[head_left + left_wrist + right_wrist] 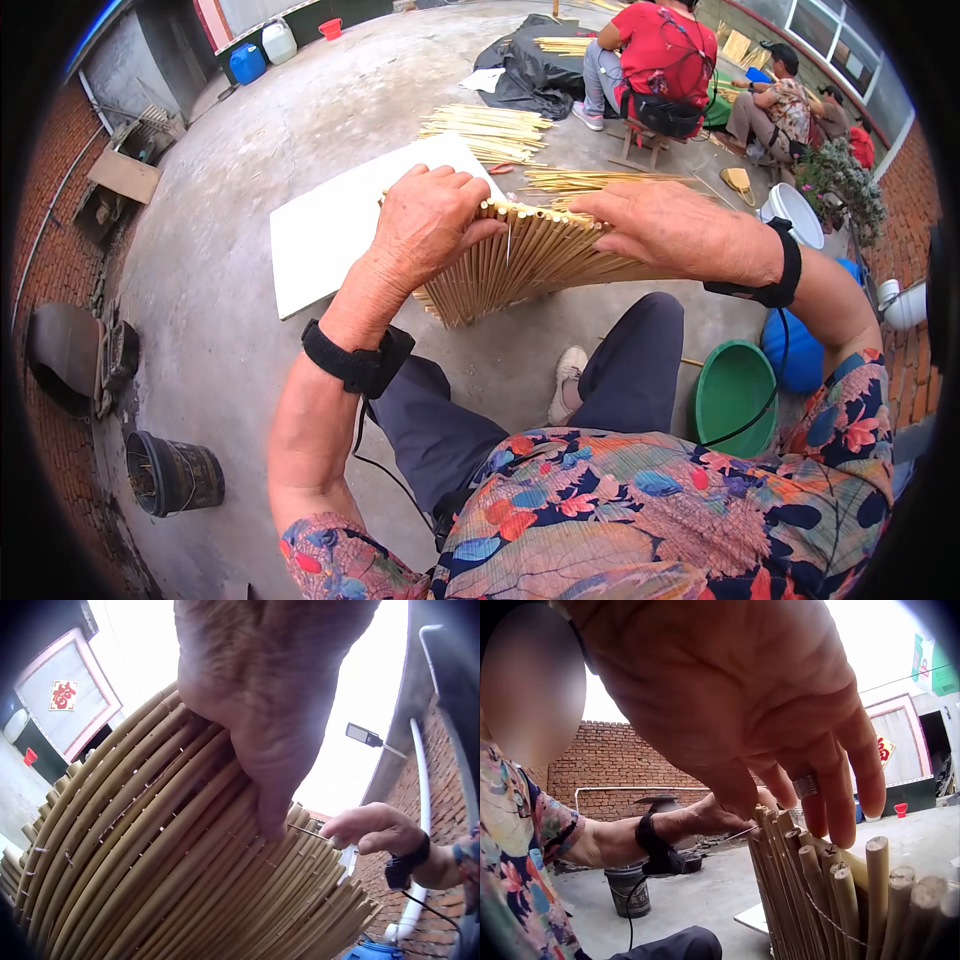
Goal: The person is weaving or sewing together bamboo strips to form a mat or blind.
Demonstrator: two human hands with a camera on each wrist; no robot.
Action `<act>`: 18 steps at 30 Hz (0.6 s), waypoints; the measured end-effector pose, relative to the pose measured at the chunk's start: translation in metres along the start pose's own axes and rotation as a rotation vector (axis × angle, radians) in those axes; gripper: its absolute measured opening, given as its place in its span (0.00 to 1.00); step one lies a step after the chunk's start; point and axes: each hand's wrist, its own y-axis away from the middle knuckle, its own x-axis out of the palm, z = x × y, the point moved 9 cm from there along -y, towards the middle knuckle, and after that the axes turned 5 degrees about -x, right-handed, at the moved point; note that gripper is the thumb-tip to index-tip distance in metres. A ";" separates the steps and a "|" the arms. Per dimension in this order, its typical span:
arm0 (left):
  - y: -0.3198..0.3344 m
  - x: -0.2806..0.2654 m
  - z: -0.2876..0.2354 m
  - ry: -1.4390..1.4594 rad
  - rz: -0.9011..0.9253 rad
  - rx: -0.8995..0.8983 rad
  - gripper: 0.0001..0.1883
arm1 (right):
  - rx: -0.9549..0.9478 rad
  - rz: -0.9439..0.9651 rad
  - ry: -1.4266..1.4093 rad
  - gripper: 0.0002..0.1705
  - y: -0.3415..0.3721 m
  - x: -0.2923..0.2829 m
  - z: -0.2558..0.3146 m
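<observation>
A curved panel of stitched dry stalks (pixel 515 260) stands between the knees, its cut ends fanned along the top edge. My left hand (pixel 425 215) grips that edge, thumb on the near side and fingers over the far side. Close to the thumb a thin metal needle (pixel 509 243) pokes out from the stalks; the left wrist view shows the needle (pixel 306 832) too. My right hand (pixel 680 230) is at the panel's right part, thumb and fingers loosely spread over the stalk ends (pixel 840 877). A ring (pixel 805 786) shows on one finger. Thread (pixel 832 919) runs across the stalks.
A white board (pixel 330 240) lies beyond the panel, with piles of loose stalks (pixel 490 132) behind it. A green basin (pixel 735 400) and blue container (pixel 795 350) stand at right, a black bucket (pixel 175 475) at left. Several people sit at the upper right.
</observation>
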 end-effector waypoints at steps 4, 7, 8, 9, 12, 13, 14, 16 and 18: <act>-0.011 -0.001 0.000 -0.034 0.035 -0.135 0.16 | 0.034 -0.126 0.050 0.20 -0.008 -0.004 -0.007; -0.013 -0.003 -0.002 -0.062 0.040 -0.200 0.15 | 0.096 -0.176 0.111 0.19 -0.024 0.001 -0.011; -0.014 -0.002 0.000 -0.066 0.057 -0.241 0.15 | 0.101 -0.239 0.056 0.19 -0.028 0.001 -0.017; -0.013 0.000 0.001 -0.071 0.072 -0.284 0.15 | 0.105 -0.300 0.001 0.19 -0.029 0.005 -0.025; -0.012 0.000 -0.004 -0.070 0.089 -0.295 0.15 | 0.007 -0.442 -0.088 0.18 -0.032 0.014 -0.033; -0.011 0.000 -0.005 -0.054 0.099 -0.300 0.15 | -0.027 -0.456 -0.099 0.17 -0.034 0.017 -0.032; -0.011 0.001 -0.003 -0.068 0.105 -0.312 0.15 | -0.027 -0.461 -0.109 0.17 -0.034 0.020 -0.033; -0.010 0.001 -0.007 -0.089 0.124 -0.295 0.15 | -0.097 -0.521 -0.118 0.15 -0.032 0.017 -0.029; -0.012 0.003 -0.011 -0.104 0.138 -0.273 0.16 | -0.074 -0.519 -0.108 0.14 -0.031 0.016 -0.026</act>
